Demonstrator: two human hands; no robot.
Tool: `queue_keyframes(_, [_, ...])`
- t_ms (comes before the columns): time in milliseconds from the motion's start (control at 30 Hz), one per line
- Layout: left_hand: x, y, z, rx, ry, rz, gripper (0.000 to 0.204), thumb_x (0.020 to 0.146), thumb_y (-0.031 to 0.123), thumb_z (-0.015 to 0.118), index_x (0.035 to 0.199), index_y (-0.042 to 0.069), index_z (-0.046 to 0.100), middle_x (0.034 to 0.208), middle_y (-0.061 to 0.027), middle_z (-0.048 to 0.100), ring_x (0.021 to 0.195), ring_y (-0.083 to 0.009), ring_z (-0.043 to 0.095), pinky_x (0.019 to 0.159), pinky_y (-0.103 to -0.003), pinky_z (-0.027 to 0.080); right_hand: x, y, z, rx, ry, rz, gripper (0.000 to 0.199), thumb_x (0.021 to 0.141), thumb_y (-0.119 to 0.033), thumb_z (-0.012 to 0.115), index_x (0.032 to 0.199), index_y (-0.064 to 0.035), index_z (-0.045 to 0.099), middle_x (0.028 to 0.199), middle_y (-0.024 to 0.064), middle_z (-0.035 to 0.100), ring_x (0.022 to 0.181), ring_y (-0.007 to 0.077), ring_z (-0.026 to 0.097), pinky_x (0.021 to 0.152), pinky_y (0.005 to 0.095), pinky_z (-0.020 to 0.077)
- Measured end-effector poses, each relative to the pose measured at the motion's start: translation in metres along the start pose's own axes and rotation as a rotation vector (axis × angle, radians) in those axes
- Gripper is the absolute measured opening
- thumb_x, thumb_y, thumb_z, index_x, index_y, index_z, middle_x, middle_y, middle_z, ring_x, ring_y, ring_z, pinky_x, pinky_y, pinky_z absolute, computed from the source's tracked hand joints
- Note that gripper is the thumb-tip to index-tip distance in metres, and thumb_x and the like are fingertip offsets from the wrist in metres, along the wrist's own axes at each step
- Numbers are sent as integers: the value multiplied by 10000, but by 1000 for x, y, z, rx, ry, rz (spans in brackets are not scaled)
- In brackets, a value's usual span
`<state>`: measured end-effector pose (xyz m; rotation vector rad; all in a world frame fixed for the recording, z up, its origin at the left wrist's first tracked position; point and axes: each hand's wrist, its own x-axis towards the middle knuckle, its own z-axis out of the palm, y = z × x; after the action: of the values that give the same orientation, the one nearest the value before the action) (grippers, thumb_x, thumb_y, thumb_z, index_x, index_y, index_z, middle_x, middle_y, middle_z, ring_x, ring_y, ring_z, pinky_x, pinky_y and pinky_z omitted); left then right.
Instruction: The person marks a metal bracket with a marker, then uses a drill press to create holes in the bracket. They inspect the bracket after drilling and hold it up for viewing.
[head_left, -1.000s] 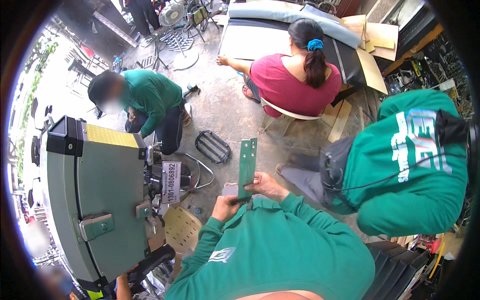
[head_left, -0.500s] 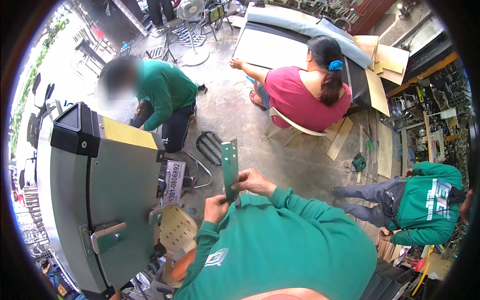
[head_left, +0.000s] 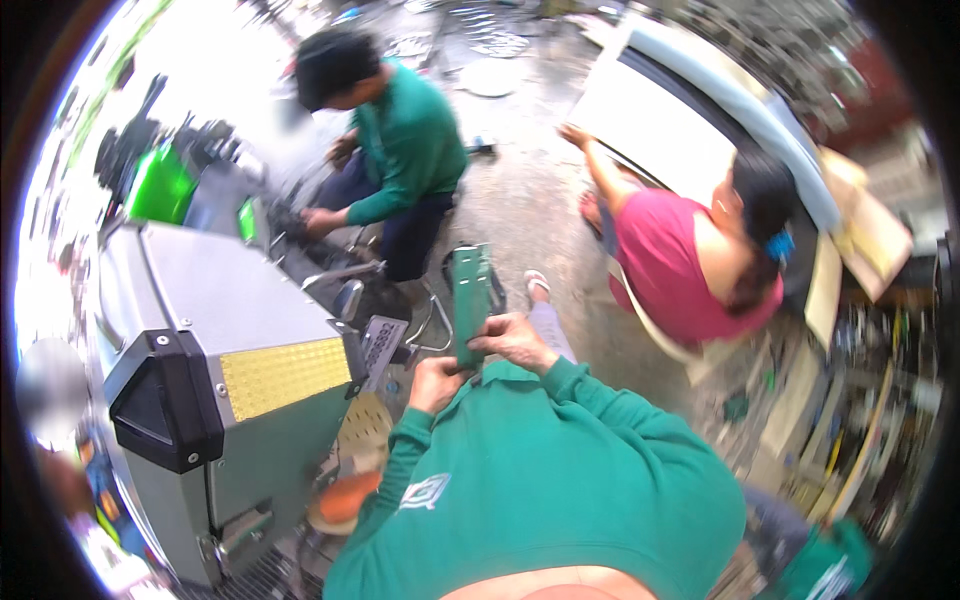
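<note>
In front of my chest I hold a green metal plate [head_left: 470, 305], a long narrow strip standing nearly upright with small holes near its far end. My left hand [head_left: 436, 384] is closed on its lower end. Fingers and thumb of my right hand [head_left: 513, 342] pinch the same plate along its right edge, a little higher up. Both hands are close together, and part of the plate's lower end is hidden by fingers. Left of my hands stands a large grey metal top box [head_left: 285, 470] with black corner pieces and a yellow reflective panel [head_left: 285, 380].
A motorcycle with green panels [head_left: 165, 187] is beyond the box, where a co-worker in green [head_left: 410, 140] crouches. At the right a seated person in a red top [head_left: 680, 255] reaches over a sheet-covered table [head_left: 640, 105]. Another green-clad person [head_left: 825, 565] is at lower right.
My view has swung left, so the box, table and people sit elsewhere in the picture. More of the motorcycle shows. The plate stays in both hands, its holed face turned more toward me.
</note>
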<state>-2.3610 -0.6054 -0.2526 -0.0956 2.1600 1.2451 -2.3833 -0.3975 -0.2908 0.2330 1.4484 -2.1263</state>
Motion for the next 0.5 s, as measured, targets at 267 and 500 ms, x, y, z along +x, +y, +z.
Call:
queue_keyframes(267, [87, 83, 23, -17, 190, 66, 256, 797, 173, 727, 1023, 56, 757, 856, -169, 738, 779, -214, 731, 740, -354, 547, 73, -92, -96, 55, -196, 74, 176, 849, -24, 755, 1007, 27, 698, 976, 90, 724, 888, 184, 693, 836, 350, 571])
queue_keyframes(500, [99, 87, 43, -165, 169, -257, 275, 766, 191, 732, 1002, 52, 761, 860, -165, 738, 792, -262, 725, 753, -379, 540, 104, -75, -119, -116, -164, 317, 164, 860, -118, 774, 966, -18, 697, 921, 38, 709, 828, 148, 663, 717, 297, 540])
